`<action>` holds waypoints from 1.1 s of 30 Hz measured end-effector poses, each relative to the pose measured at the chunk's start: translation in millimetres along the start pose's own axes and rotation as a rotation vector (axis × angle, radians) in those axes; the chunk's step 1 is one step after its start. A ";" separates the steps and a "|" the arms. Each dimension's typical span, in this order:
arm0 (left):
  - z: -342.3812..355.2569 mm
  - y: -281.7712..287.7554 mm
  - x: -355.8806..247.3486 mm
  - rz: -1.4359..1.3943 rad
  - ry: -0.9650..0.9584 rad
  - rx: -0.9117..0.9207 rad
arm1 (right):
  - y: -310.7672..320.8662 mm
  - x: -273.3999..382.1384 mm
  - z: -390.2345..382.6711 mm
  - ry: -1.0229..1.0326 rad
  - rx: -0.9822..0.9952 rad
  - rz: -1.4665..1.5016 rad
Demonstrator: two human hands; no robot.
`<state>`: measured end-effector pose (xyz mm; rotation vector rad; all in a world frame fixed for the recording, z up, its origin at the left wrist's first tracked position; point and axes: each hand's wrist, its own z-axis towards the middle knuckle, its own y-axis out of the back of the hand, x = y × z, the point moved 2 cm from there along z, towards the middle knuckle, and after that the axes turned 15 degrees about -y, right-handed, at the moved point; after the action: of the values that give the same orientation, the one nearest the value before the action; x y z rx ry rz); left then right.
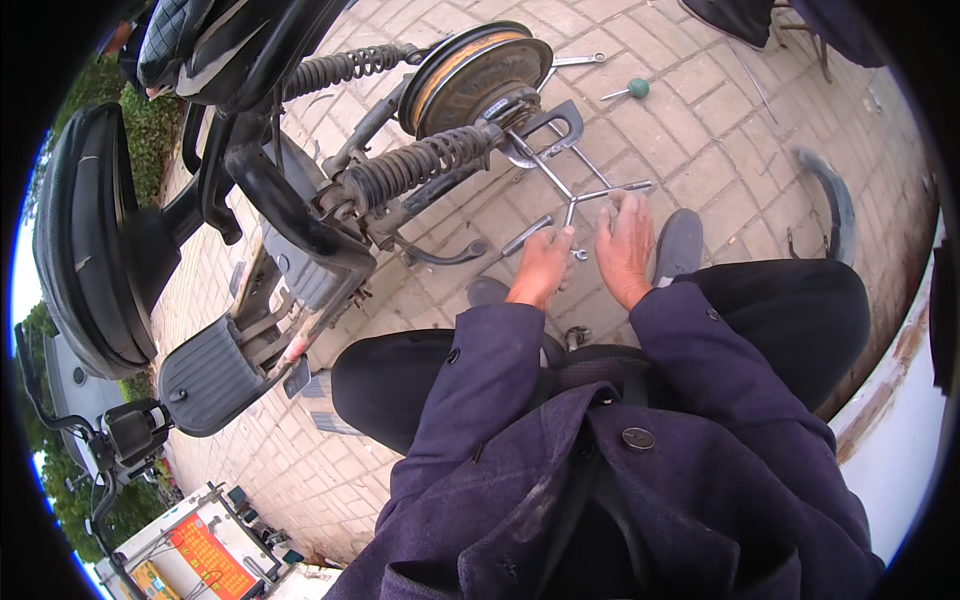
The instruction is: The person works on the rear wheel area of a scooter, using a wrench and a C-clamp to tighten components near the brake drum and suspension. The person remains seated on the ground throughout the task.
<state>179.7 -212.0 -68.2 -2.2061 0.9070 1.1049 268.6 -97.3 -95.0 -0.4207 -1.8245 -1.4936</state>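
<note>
A three-armed wrench (572,197) is gripped by the left hand (543,265) and right hand (624,246), fingers clamped on its arms; beyond the fingers, a scooter wheel hub (472,78).

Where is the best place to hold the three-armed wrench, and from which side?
Probably the two free arms of the three-armed wrench, from the near side. Its third arm runs up to the wheel hub, and the left hand and right hand already sit there.
</note>
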 end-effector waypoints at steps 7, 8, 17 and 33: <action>-2.8 -0.5 -11.5 0.026 0.016 -0.003 | -18.9 20.6 11.3 0.462 0.203 -0.073; -2.1 0.5 -14.0 0.057 -0.037 -0.008 | -21.4 21.3 12.3 0.437 0.203 -0.030; 17.7 36.4 4.1 0.255 -0.325 -0.379 | -63.9 7.2 24.2 -0.823 1.226 1.369; 3.8 17.9 2.7 0.176 -0.062 -0.137 | -11.7 -24.7 -1.5 -0.505 0.500 0.351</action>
<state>165.6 -222.0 -74.9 -2.2198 1.0431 1.3460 278.2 -97.1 -120.6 -0.8656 -2.2752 -0.6902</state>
